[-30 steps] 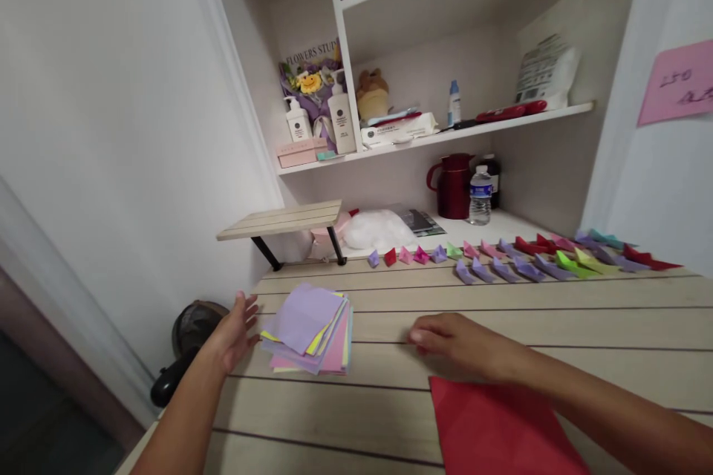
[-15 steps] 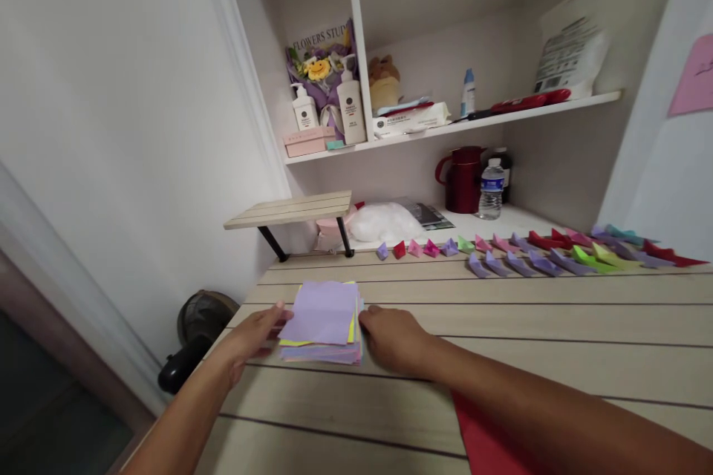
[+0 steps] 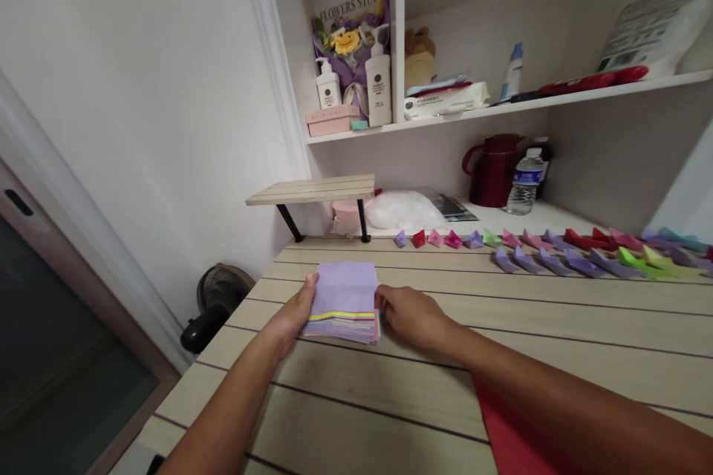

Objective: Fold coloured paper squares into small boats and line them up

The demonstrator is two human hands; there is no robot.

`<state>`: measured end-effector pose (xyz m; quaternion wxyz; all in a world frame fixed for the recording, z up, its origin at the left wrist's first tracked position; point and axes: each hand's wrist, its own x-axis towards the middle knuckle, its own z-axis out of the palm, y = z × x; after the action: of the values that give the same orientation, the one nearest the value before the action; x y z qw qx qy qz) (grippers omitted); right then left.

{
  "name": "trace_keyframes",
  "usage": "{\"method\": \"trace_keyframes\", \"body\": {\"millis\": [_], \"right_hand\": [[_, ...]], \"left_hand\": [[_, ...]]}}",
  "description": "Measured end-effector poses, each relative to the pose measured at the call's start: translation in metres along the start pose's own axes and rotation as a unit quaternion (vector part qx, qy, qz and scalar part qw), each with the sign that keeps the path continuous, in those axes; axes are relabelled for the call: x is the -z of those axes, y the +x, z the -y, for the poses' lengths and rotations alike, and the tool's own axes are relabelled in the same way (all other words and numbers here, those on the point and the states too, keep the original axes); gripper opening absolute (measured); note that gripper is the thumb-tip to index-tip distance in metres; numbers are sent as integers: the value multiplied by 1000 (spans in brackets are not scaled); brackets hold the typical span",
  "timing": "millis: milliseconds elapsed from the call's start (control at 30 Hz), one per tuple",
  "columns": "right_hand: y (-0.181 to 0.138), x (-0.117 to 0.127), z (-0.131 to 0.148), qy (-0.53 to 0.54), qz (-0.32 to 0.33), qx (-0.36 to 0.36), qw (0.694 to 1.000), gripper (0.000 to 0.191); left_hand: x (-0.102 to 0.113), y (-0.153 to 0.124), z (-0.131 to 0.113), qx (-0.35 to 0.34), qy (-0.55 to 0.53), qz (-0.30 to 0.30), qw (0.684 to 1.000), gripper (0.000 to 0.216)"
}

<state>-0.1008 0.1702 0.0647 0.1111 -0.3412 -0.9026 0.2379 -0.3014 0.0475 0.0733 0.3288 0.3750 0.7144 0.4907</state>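
A stack of coloured paper squares, lilac on top, lies on the striped wooden table. My left hand presses against the stack's left side and my right hand against its right side, fingers curled onto the edges. The stack is squared up between both palms. A red sheet lies under my right forearm near the front edge.
Two rows of small folded paper boats run along the table's back right. A small wooden riser, a dark red jug and a water bottle stand behind. Shelves above hold bottles. A black fan sits on the floor left.
My hands closed in from both sides onto the loose, fanned stack and pushed its sheets into a neat pile. The view shifted left and down.
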Motion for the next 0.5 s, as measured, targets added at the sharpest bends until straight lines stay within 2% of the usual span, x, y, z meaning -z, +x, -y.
{"method": "trace_keyframes", "body": {"millis": [133,267,367,400,467,500], "right_hand": [[-6,-1,-17,75,-3,26,997,26],[-15,-6,-28,162,16,56,985,24],[-18,-10,-30,209,16,68,975,19],[-19,-12,-30,223,19,70,972,19],[-19,-15,-30,250,27,68,965,18],[-19,-17,-29,264,33,66,962,19]], "left_hand": [[7,-6,13,-58,75,-18,995,74],[0,-18,19,-166,172,-63,969,62],[-10,-23,10,-257,269,-51,927,50],[-12,-22,6,-288,334,-39,897,50],[-12,-16,1,-298,425,-5,855,51],[-10,-11,1,-289,443,18,849,53]]}}
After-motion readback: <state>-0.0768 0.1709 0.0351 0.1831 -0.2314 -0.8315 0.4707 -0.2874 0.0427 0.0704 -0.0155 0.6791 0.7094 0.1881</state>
